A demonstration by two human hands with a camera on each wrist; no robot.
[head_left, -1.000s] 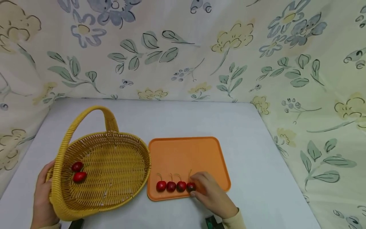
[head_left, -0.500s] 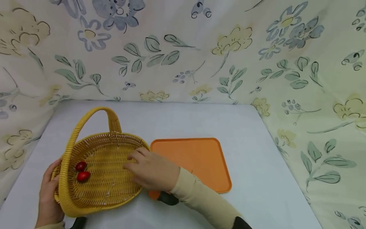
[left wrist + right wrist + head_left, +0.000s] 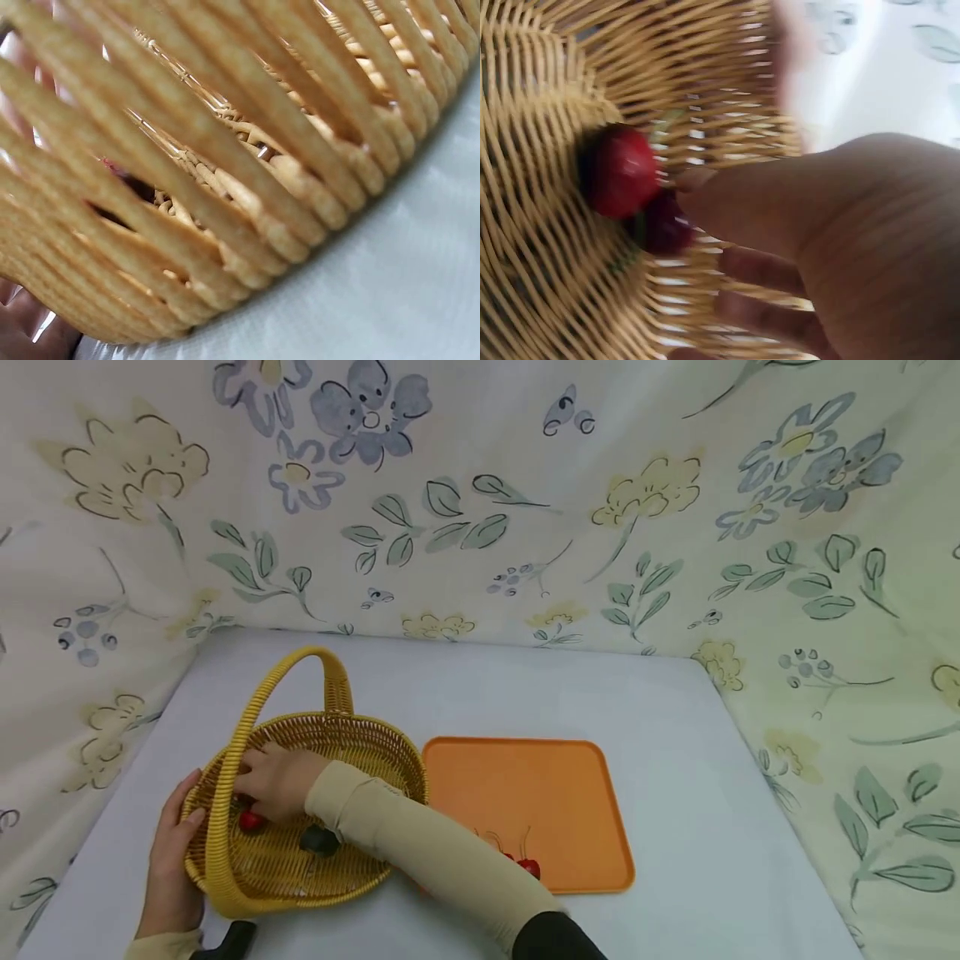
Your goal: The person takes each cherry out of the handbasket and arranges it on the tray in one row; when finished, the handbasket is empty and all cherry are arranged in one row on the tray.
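Observation:
My left hand [image 3: 174, 852] holds the yellow wicker basket [image 3: 382, 752] by its left side, below the arched handle. Deep inside it, my right hand [image 3: 281, 781] is at the left end, fingers pointing left. The right wrist view shows a bright red cherry [image 3: 622, 171] against a darker cherry [image 3: 664, 225], both in the basket. My right thumb tip overlaps the darker cherry's edge, while the visible fingers lie apart from it. From the head, one cherry [image 3: 251, 821] shows beside that hand. Wicker slats fill the left wrist view.
An orange tray [image 3: 525, 777] lies right of the basket. Near its front edge, a red cherry [image 3: 529, 867] and several stems show past my right sleeve [image 3: 435, 835], which hides the rest. Patterned floral cloth [image 3: 450, 510] hangs behind the white table [image 3: 712, 827].
My right hand has left the row of cherries on the tray and reached left into the basket, up to the cherries there. The left hand keeps hold of the basket. The head view has shifted slightly.

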